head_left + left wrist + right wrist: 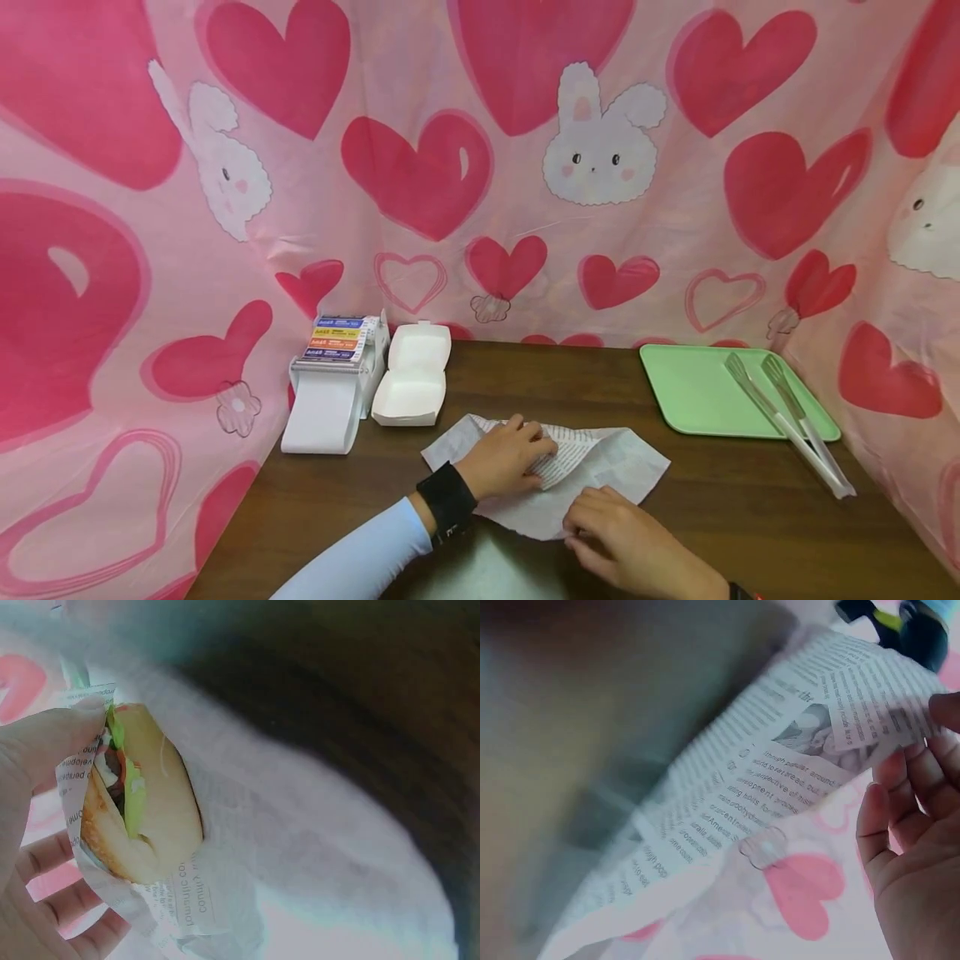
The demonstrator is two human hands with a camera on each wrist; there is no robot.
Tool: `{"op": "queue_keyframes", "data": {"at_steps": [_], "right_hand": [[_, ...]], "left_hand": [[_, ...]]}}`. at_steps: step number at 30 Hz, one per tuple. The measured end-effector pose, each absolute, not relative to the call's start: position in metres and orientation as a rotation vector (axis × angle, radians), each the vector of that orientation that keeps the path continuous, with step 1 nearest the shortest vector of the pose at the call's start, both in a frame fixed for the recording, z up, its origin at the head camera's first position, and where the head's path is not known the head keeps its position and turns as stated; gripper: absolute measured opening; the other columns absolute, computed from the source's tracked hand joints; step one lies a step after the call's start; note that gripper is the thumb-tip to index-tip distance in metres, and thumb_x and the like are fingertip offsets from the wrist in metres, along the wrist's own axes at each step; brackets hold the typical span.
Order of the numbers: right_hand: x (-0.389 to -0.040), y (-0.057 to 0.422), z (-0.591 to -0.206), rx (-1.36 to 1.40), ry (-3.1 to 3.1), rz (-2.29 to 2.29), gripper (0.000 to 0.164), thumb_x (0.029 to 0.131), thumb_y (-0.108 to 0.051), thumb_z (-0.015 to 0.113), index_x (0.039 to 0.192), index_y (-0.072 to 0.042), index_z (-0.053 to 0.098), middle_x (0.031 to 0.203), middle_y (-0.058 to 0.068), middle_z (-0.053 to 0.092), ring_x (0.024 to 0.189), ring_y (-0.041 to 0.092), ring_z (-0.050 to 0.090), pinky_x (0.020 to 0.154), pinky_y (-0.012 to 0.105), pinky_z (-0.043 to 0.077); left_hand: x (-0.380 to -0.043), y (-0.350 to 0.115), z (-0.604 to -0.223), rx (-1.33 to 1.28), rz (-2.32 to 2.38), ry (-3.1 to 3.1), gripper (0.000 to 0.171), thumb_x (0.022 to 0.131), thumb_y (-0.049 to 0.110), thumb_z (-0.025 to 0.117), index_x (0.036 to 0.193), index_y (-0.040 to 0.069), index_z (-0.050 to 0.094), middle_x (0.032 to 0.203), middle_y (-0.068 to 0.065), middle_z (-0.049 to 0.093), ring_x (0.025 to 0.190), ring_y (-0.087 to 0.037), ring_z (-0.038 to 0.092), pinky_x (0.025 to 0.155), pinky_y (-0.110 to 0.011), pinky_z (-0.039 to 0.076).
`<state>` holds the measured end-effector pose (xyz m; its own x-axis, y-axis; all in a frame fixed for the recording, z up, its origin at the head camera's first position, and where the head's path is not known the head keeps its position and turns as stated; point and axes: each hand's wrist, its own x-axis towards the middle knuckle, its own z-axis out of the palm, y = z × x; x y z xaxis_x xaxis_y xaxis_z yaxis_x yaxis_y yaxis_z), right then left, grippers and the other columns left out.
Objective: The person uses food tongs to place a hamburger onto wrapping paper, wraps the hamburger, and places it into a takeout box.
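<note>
A sheet of printed wrapping paper (622, 467) lies partly folded on the table before me. Inside it, in the left wrist view, sits a burger (161, 802) with lettuce and a dark filling showing at its side; in the head view the paper and hand hide it. My left hand (506, 458) holds the burger through the paper, thumb at its top edge and fingers curved behind. At the paper's near edge, my right hand (622, 537) pinches the sheet (780, 780) between thumb and fingers.
Back left, a label dispenser (330, 367) stands beside an open white box (411, 379). A green tray (675, 392) with metal tongs (787, 417) across it is at the right. Patterned pink cloth (510, 208) borders the table's back and sides.
</note>
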<state>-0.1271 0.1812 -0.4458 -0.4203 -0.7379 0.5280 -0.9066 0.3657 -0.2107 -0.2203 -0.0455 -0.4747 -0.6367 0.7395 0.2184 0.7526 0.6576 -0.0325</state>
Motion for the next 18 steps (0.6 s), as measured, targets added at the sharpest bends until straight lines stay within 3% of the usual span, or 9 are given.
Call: {"op": "queue_keyframes", "data": {"at_steps": [5, 10, 14, 18], "right_hand": [[-0.151, 0.176, -0.428, 1.286, -2.343, 0.806, 0.028, 0.083, -0.004, 0.077, 0.091, -0.023, 0.058, 0.087, -0.018, 0.054, 0.081, -0.003, 0.052, 0.072, 0.015, 0.045], [-0.179, 0.169, -0.422, 1.123, -2.451, 1.067, 0.018, 0.092, -0.003, 0.071, 0.092, -0.018, 0.061, 0.083, -0.015, 0.058, 0.075, -0.002, 0.055, 0.062, 0.023, 0.050], [-0.199, 0.162, -0.423, 0.965, -2.553, 1.214, 0.006, 0.097, -0.009, 0.067, 0.094, -0.012, 0.063, 0.081, -0.012, 0.058, 0.073, 0.002, 0.053, 0.063, 0.023, 0.047], [-0.215, 0.157, -0.427, 0.769, -2.643, 1.280, 0.006, 0.098, -0.014, 0.066, 0.096, -0.008, 0.063, 0.077, -0.006, 0.053, 0.070, 0.007, 0.048, 0.062, 0.024, 0.040]], "left_hand": [[-0.224, -0.048, -0.474, -1.276, -0.196, -2.645, 0.039, 0.085, 0.037, 0.082, 0.122, 0.031, 0.068, 0.117, 0.004, 0.063, 0.103, -0.014, 0.052, 0.079, -0.024, 0.047], [-0.232, -0.057, -0.477, -1.327, -0.265, -2.685, 0.031, 0.099, 0.012, 0.063, 0.128, 0.022, 0.068, 0.125, -0.001, 0.061, 0.110, -0.017, 0.052, 0.088, -0.024, 0.048], [-0.239, -0.067, -0.474, -1.377, -0.436, -2.782, 0.030, 0.098, 0.015, 0.063, 0.128, 0.013, 0.069, 0.133, -0.004, 0.059, 0.116, -0.020, 0.050, 0.098, -0.028, 0.045], [-0.244, -0.076, -0.469, -1.382, -0.692, -2.840, 0.032, 0.100, 0.026, 0.061, 0.128, 0.012, 0.070, 0.135, -0.004, 0.060, 0.120, -0.019, 0.049, 0.103, -0.030, 0.042]]}}
